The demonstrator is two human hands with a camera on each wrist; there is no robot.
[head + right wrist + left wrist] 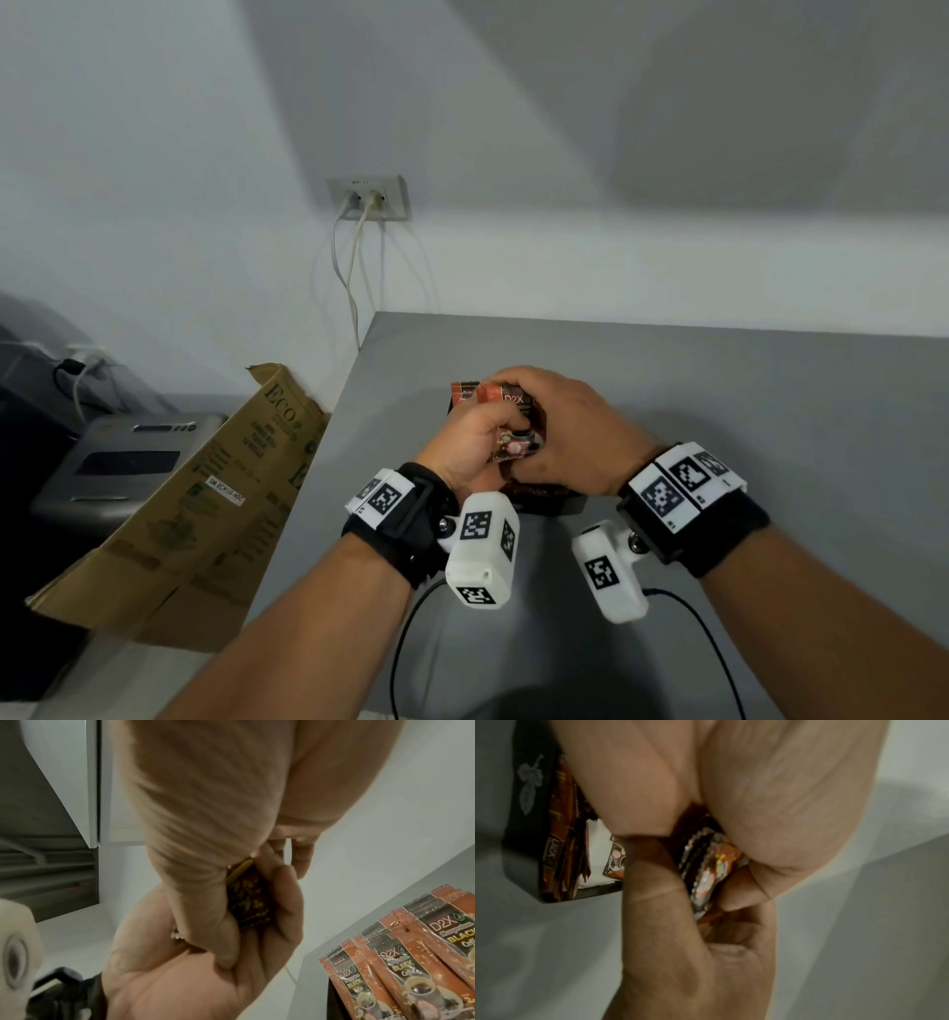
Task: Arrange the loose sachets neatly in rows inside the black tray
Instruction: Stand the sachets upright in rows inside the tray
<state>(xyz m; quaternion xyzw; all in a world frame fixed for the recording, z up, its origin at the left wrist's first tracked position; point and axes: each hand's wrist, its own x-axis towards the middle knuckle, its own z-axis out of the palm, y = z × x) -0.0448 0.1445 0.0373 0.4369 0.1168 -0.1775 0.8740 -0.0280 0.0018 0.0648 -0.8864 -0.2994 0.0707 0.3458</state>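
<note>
Over the black tray both hands meet around a small bundle of orange-and-black coffee sachets. My left hand grips the bundle from below, thumb and fingers curled round it. My right hand covers it from above, its thumb pressing the sachets into the left palm. In the left wrist view the crimped ends of the bundle show between the fingers. More sachets stand in a row inside the tray, leaning against its wall. Most of the tray is hidden by the hands.
The grey table runs to a left edge near the tray. A brown cardboard sheet leans against that edge, with a grey machine beyond it. Cables hang from a wall socket. Black wrist-camera cables trail toward me.
</note>
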